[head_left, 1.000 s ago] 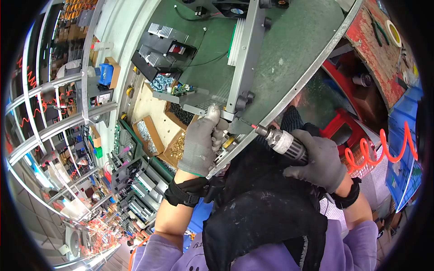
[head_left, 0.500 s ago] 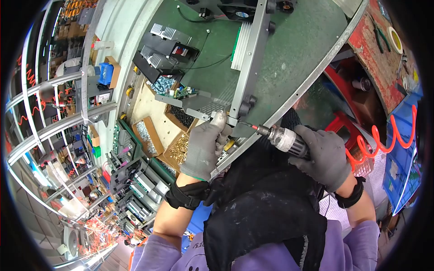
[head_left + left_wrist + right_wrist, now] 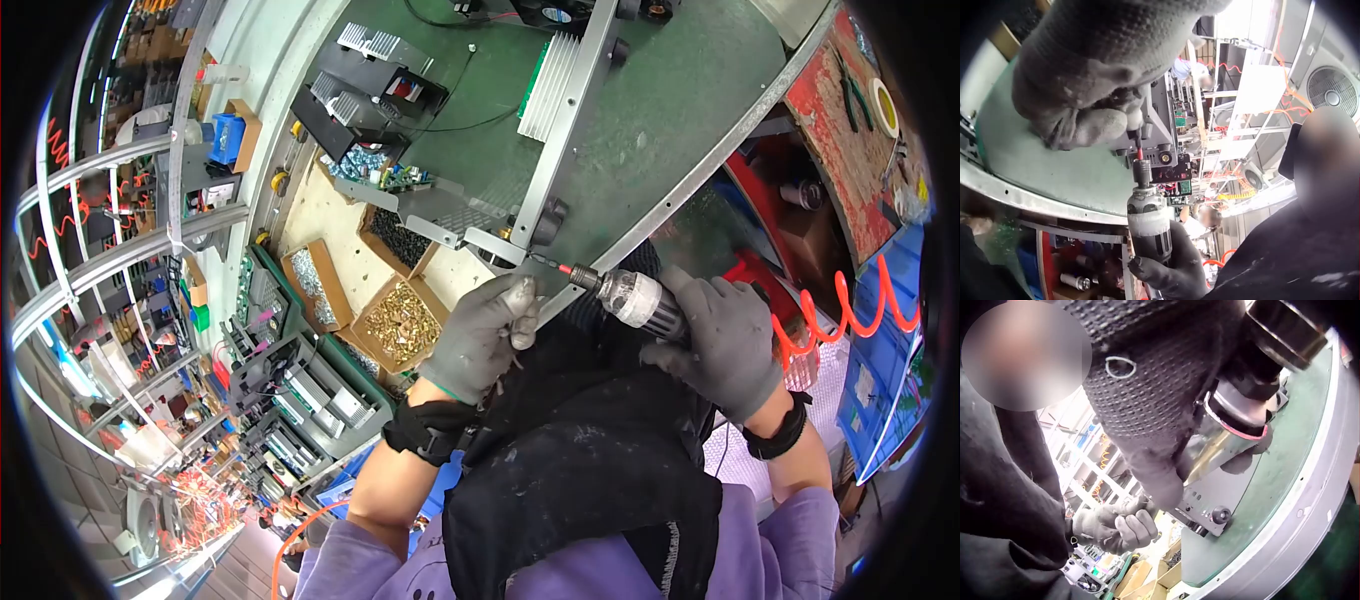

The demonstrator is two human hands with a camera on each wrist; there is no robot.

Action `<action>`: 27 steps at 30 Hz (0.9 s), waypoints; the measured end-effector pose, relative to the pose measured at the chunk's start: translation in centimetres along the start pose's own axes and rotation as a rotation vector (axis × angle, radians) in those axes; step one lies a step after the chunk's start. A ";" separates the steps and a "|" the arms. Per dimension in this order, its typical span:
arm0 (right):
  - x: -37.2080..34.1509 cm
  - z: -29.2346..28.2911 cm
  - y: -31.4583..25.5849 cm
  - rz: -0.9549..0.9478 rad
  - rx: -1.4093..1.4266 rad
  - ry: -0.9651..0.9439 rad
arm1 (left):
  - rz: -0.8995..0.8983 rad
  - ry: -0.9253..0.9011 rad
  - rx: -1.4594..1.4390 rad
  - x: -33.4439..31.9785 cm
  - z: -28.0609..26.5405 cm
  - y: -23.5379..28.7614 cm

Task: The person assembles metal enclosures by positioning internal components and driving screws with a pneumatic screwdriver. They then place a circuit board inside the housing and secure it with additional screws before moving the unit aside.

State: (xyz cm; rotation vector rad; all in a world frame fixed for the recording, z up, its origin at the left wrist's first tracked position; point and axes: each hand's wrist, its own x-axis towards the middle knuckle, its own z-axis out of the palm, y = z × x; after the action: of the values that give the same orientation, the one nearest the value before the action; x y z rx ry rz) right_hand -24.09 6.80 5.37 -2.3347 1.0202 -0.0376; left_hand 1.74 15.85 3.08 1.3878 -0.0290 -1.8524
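My right hand (image 3: 725, 345) is wrapped round a power screwdriver (image 3: 640, 305), its bit (image 3: 545, 262) pointing at the near corner of the grey metal chassis (image 3: 558, 150); I cannot tell whether tip and metal touch. The screwdriver lies just off that corner, on the chassis's right. My left hand (image 3: 480, 340), gloved in grey like the other, is just short of the same corner, fingers curled and thumb laid over them; I cannot tell whether they pinch anything small. Round black feet (image 3: 550, 220) stick out from the chassis's right side, and a finned heatsink (image 3: 548, 90) stands against its left. The chassis sits on a green bench top (image 3: 665, 130). Left of it are black units topped with silver fins (image 3: 350, 115). Nearer me, to the chassis's left, one cardboard box holds brass-coloured screws (image 3: 402, 322) and another a heap of small black parts (image 3: 395, 240). Well to the chassis's right hang the coils of a red hose (image 3: 850, 325); farther up that side lie pliers (image 3: 852, 100) and a tape roll (image 3: 884, 108).
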 end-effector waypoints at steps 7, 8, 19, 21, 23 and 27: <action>-2.9 1.7 -0.4 0.155 0.307 -0.083 | 0.011 -0.007 -0.322 1.7 1.1 -2.3; -3.1 1.9 -0.6 0.159 0.310 -0.082 | 0.016 0.031 -0.301 1.8 1.2 -2.3; -3.5 4.2 1.2 0.214 0.525 -0.169 | 0.059 0.001 -0.059 2.0 1.2 -3.1; -2.7 6.2 2.3 0.304 0.511 -0.164 | -0.035 -0.016 0.017 1.7 0.0 -3.6; -1.4 7.2 3.2 0.316 0.433 -0.202 | 0.034 0.045 0.049 1.1 -0.6 -2.6; 0.1 8.2 3.4 0.366 0.431 -0.250 | 0.101 0.270 0.054 0.5 1.2 1.8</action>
State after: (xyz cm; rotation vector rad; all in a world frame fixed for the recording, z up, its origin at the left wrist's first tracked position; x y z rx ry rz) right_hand -24.23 9.04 -3.17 -1.6960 1.1623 0.1579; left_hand 1.80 13.80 3.99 1.6335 -0.0118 -1.5792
